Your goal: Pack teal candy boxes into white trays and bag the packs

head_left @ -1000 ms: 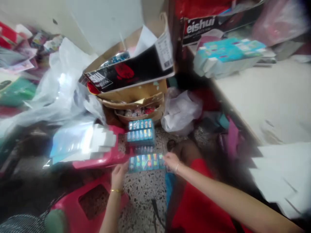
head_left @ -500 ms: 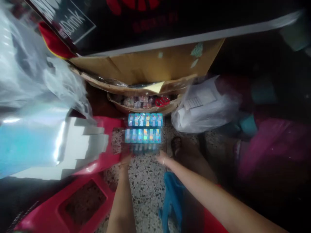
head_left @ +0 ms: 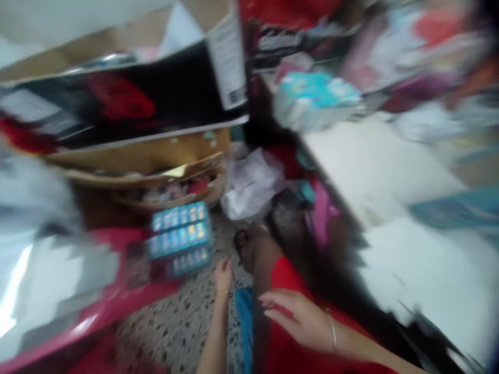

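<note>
My left hand [head_left: 223, 276] hangs above the speckled floor with its fingers curled in. Whether anything is inside them is hidden by the blur. To its left lies a block of blue packs [head_left: 179, 231] in rows with shiny labels, apart from the hand. My right hand [head_left: 294, 314] hovers over the red cloth at my lap, thumb and fingers apart, nothing between them. A bracelet circles that wrist.
Behind the packs stand a brown carton [head_left: 156, 148] and a black printed box [head_left: 167, 85]. A white plastic bag [head_left: 251, 182] lies near my foot. Left is a pink stool [head_left: 117, 306]; right, a white surface [head_left: 374, 161] bears a blue-topped pack [head_left: 317, 98].
The view has swung right, bringing the white surface into sight. My hands have come away from the blue packs; the right one is now over my lap with fingers apart.
</note>
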Available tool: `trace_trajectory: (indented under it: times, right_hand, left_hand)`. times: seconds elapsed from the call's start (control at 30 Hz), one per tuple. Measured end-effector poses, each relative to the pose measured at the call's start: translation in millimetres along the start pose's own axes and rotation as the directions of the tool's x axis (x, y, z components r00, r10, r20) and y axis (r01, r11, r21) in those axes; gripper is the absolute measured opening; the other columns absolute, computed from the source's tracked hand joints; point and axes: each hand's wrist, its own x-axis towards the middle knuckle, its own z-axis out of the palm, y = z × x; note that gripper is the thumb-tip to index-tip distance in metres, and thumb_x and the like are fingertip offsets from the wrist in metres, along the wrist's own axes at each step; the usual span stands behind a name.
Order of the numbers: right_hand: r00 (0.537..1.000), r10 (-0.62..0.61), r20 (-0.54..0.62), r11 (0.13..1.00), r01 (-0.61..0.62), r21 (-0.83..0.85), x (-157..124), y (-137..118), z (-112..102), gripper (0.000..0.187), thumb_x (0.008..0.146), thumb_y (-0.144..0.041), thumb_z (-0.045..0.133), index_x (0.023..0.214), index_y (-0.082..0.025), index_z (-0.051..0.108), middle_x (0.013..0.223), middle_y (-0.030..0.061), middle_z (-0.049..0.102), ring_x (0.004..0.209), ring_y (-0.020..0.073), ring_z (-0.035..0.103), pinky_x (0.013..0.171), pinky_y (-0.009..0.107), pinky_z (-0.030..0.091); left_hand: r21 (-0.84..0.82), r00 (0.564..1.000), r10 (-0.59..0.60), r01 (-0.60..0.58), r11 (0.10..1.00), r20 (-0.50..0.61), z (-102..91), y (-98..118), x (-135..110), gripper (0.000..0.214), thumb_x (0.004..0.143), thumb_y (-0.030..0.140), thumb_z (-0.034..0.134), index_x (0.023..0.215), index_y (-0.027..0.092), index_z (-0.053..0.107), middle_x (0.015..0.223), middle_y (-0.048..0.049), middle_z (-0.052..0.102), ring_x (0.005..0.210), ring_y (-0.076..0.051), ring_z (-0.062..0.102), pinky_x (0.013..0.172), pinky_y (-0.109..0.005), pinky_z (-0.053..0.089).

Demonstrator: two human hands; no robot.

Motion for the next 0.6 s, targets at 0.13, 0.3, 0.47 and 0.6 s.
trace_trajectory:
  times: [0.13, 0.3, 0.47, 0.6]
  right_hand:
    - [0.886, -0.189, -0.423, 0.945, 0.046, -0.325, -86.1, 7.7, -52.5, 0.023, 0.093, -0.025, 0.043, 0.108, -0.020, 0.060, 0.094, 0.0076, 0.066, 0.089, 0.0171, 0.061, 0.082, 0.031, 0.051]
    - [0.473, -0.251, -0.845, 0.826, -0.351, -0.442, -212.5, 74.4, -88.1, 0.023, 0.091, -0.028, 0.047, 0.109, -0.021, 0.059, 0.109, 0.0117, 0.060, 0.102, 0.0225, 0.057, 0.090, 0.041, 0.049]
    - [0.310, -0.222, -0.924, 0.757, -0.542, -0.364, -291.9, 131.0, -88.8, 0.038, 0.089, -0.037, 0.051, 0.122, -0.020, 0.054, 0.127, 0.0126, 0.054, 0.126, 0.0283, 0.042, 0.102, 0.050, 0.041]
    - [0.299, -0.165, -0.940, 0.794, -0.525, -0.307, -315.3, 153.0, -85.8, 0.048, 0.088, -0.044, 0.052, 0.129, -0.019, 0.050, 0.134, 0.0118, 0.049, 0.132, 0.0288, 0.035, 0.107, 0.051, 0.036]
  left_hand:
    - [-0.121, 0.906, 0.362, -0.344, 0.931, 0.219, 55.1, 92.0, -66.6, 0.035, 0.081, 0.046, 0.054, 0.099, 0.017, 0.060, 0.097, -0.0076, 0.065, 0.091, -0.020, 0.061, 0.087, -0.034, 0.047]
    - [-0.301, 0.369, 0.782, -0.774, 0.558, 0.502, 124.9, 205.3, -167.0, 0.024, 0.089, 0.031, 0.048, 0.107, 0.020, 0.060, 0.103, -0.0084, 0.064, 0.094, -0.019, 0.060, 0.087, -0.033, 0.047]
    - [-0.399, -0.193, 0.739, -0.910, 0.111, 0.646, 183.6, 262.3, -231.3, 0.025, 0.090, 0.030, 0.046, 0.106, 0.020, 0.062, 0.097, -0.0086, 0.064, 0.095, -0.021, 0.057, 0.088, -0.037, 0.044]
    - [-0.518, -0.472, 0.484, -0.854, -0.044, 0.737, 213.3, 276.8, -264.0, 0.035, 0.081, 0.041, 0.060, 0.109, 0.020, 0.063, 0.110, -0.0104, 0.061, 0.103, -0.024, 0.054, 0.091, -0.039, 0.042]
